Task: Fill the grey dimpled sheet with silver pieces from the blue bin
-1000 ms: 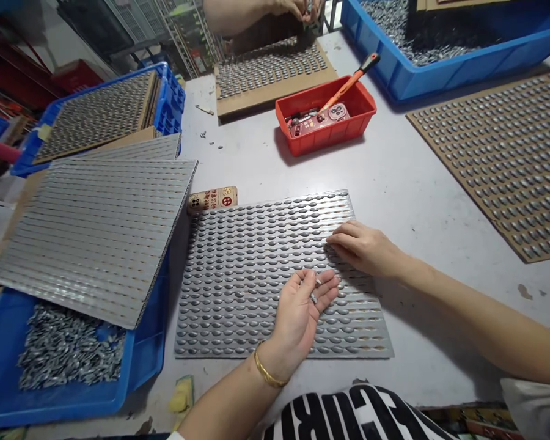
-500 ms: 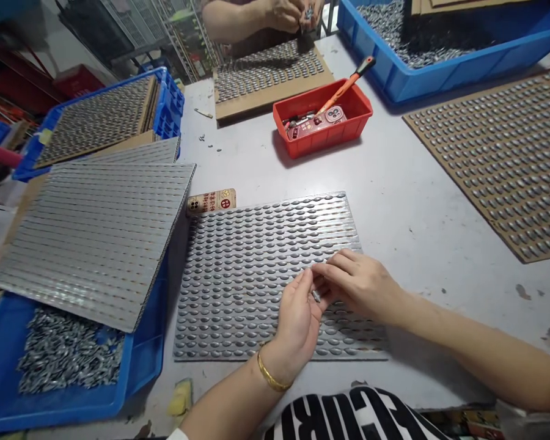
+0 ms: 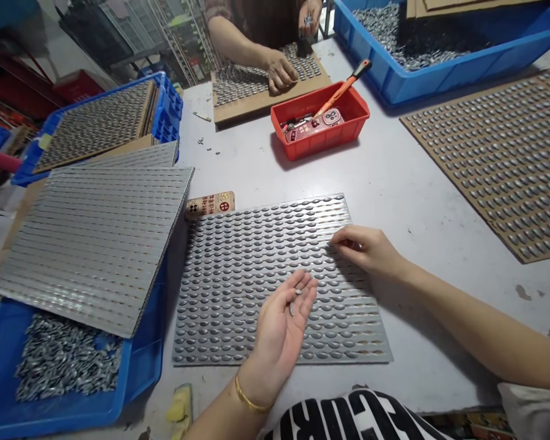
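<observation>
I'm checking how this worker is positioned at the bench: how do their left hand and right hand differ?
The left hand lies palm up over the sheet, with small metal pieces at its fingers; the right hand faces palm down, its fingers curled toward the sheet. The left hand has a gold bangle at its wrist; the right wrist shows none. Both hands are over the same silvery sheet of lens-shaped rows.

Metal bits (image 3: 297, 291) in left hand (image 3: 278, 345) (too small to tell)
</observation>
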Motion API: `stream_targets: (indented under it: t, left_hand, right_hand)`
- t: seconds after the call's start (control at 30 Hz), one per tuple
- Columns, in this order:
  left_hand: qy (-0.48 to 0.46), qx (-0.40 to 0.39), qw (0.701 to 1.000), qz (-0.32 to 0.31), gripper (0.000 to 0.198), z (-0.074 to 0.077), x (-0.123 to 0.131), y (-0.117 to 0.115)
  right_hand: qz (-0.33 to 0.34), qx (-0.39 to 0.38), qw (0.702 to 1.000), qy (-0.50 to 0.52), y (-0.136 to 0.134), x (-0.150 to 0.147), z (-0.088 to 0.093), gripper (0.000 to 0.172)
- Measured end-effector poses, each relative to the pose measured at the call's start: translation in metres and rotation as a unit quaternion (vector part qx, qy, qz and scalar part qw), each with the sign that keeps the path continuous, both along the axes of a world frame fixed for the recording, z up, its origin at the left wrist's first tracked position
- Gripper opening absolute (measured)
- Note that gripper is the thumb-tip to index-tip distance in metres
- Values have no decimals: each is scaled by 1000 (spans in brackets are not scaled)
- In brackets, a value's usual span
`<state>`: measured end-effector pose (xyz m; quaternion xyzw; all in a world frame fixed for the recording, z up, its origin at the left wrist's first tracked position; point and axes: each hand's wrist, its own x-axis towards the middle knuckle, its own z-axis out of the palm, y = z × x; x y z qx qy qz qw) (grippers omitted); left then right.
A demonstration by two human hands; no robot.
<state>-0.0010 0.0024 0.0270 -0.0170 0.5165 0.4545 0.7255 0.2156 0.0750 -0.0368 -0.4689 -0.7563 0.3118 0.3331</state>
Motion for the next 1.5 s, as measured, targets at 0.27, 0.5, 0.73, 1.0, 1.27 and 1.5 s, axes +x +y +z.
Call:
stream_targets:
  t: [0.27, 0.5, 0.73, 1.0, 1.27, 1.5]
  left_hand:
    - [-12, 41, 997, -65, 23, -5, 3, -10]
    - [-16, 38, 997, -64, 16, -10, 6, -3]
    - [-34, 49, 997, -48, 17, -15, 6, 3]
    - [-40, 86, 994, -59, 18, -18, 15, 9]
    - [-41, 67, 990, -116, 28, -16, 20, 9]
    - [-36, 81, 992, -94, 26, 14, 3, 20]
  right_hand:
    - [44, 101, 989, -97, 12, -6, -26, 18]
    - [68, 110, 971, -201, 17, -6, -16, 23]
    - [80, 107, 968, -214, 19, -5, -14, 26]
    - [127, 111, 982, -80, -18, -26, 26, 26]
    - [194, -12, 977, -87, -32, -32, 31, 18]
    - [87, -98, 990, 57, -29, -11, 45, 10]
